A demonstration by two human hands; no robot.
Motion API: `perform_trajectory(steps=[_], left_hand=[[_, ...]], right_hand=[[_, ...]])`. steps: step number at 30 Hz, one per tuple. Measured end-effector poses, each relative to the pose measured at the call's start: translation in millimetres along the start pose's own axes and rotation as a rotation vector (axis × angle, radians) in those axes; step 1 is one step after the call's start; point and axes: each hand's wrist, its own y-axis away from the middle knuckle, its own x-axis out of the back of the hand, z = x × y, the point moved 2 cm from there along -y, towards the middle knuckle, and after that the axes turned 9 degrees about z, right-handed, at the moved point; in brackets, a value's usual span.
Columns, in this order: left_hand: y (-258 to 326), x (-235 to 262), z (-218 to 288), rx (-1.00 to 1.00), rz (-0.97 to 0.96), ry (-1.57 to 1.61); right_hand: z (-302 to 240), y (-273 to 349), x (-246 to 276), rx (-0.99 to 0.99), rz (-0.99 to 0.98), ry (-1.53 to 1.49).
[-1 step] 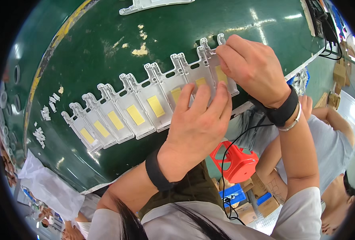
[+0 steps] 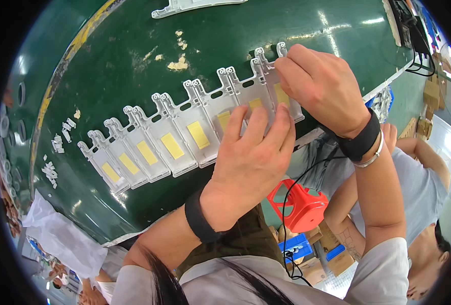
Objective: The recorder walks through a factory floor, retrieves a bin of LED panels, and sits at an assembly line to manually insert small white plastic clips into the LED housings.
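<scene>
A row of white plastic housings (image 2: 170, 133) lies side by side on the green table, slanting up to the right. Each bears a yellow rectangular pad (image 2: 198, 135). My left hand (image 2: 256, 157) rests over the right part of the row, its fingers stretched out and slightly apart, fingertips on the housings. At the rightmost housing (image 2: 268, 81), my right hand (image 2: 321, 86) is closed, thumb and fingers pinched near its notched upper end. Whatever sits between those fingertips is hidden by the hand.
Another white plastic part (image 2: 197, 6) lies at the far edge of view. Small white pieces (image 2: 50, 173) are scattered at the left, yellowish crumbs (image 2: 178, 64) beyond the row. A red stool (image 2: 301, 206) stands below the table; a co-worker (image 2: 413, 178) is at the right.
</scene>
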Motion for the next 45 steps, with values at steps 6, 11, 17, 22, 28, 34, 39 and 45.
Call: perform_trajectory(steps=[6, 11, 17, 22, 28, 34, 39, 45], left_hand=[[0.0, 0.3, 0.6, 0.013, 0.023, 0.009], [0.4, -0.5, 0.7, 0.004, 0.036, 0.001], [0.5, -0.6, 1.5, 0.028, 0.064, 0.017], [0.7, -3.0, 4.5, 0.024, 0.078, 0.018], [7.7, 2.2, -1.2, 0.03, 0.066, -0.004], [21.1, 31.2, 7.9, 0.117, 0.07, 0.111], [45.6, 118.5, -35.7, 0.302, 0.268, 0.157], [82.2, 169.4, -158.0, 0.599, 0.189, -0.267]], right_hand=[[-5.8, 0.3, 1.6, 0.084, 0.011, 0.005], [-3.9, 1.6, 0.6, 0.101, 0.055, 0.081], [-8.1, -0.7, -2.8, 0.159, 0.048, 0.144], [-13.7, 1.9, 0.0, 0.113, 0.011, 0.188], [-27.3, 5.1, 1.8, -0.038, -0.107, 0.123], [-31.5, 17.0, 18.8, -0.412, 0.09, -0.357], [-50.5, 37.1, 73.5, -0.417, 0.065, -0.268], [-85.7, 30.5, 70.7, -0.432, 0.05, -0.309]])
